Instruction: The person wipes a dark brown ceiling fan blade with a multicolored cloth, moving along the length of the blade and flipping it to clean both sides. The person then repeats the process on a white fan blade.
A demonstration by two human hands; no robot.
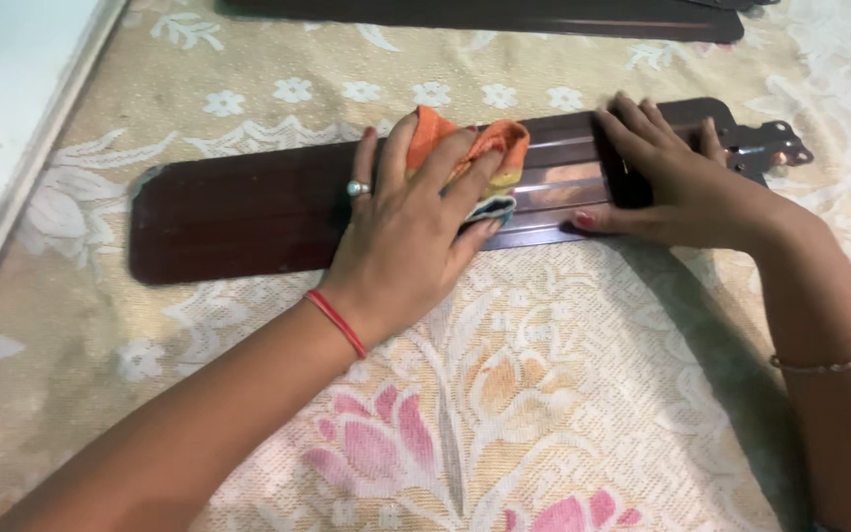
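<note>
A long dark brown fan blade (238, 212) lies flat across a floral cloth, its metal mounting bracket (775, 148) at the right end. My left hand (406, 232) presses an orange cloth (470, 148) down on the middle of the blade; the cloth shows between and past my fingers. A ring sits on one finger and a red thread circles that wrist. My right hand (677, 177) lies flat on the blade near the bracket end, fingers spread, holding nothing. A thin bracelet is on the right wrist.
A second dark fan blade (504, 18) lies along the top edge of the view. The beige floral cloth (544, 394) with pink flowers covers the surface. A pale floor strip (2, 108) borders the cloth at the left.
</note>
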